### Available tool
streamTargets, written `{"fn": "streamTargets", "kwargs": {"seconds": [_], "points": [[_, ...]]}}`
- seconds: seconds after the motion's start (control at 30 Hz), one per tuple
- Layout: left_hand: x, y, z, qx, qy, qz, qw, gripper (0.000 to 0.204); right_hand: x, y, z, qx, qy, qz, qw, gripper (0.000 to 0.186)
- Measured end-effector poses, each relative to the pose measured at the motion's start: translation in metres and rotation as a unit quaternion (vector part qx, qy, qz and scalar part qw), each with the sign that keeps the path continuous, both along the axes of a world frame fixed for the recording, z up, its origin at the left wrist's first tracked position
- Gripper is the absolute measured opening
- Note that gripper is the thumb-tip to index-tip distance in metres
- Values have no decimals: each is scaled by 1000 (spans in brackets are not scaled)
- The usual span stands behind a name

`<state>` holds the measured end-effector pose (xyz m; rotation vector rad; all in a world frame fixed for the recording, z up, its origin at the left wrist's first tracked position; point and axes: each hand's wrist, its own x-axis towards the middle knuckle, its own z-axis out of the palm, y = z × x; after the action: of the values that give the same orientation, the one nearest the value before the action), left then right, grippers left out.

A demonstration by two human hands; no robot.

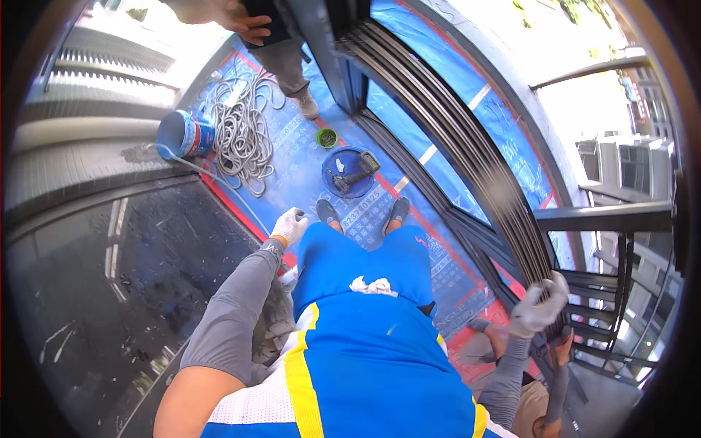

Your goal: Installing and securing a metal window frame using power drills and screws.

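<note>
Dark, grooved metal framing slants across the right half. Left to right: the white-gloved left hand holds nothing visible (finger opening cannot be told); a dark cordless power tool lies untouched on a round blue lid; the white-gloved right hand curls around the framing's near end. Handling appears under way; no finished step is evident.

Building site: taped blue floor sheeting (plus a cordless drill).
</note>
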<state>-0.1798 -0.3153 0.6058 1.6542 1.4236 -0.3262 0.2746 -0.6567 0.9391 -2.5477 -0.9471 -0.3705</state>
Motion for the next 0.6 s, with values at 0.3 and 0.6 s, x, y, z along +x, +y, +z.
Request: {"fn": "streamTargets", "kwargs": {"seconds": [0.3, 0.6], "points": [[-10, 58, -209, 54, -27, 142, 988, 40, -144, 239, -329, -198, 343, 419, 817, 44], [32, 145, -471, 57, -35, 214, 975, 46, -174, 321, -607, -337, 194, 472, 791, 59]]}}
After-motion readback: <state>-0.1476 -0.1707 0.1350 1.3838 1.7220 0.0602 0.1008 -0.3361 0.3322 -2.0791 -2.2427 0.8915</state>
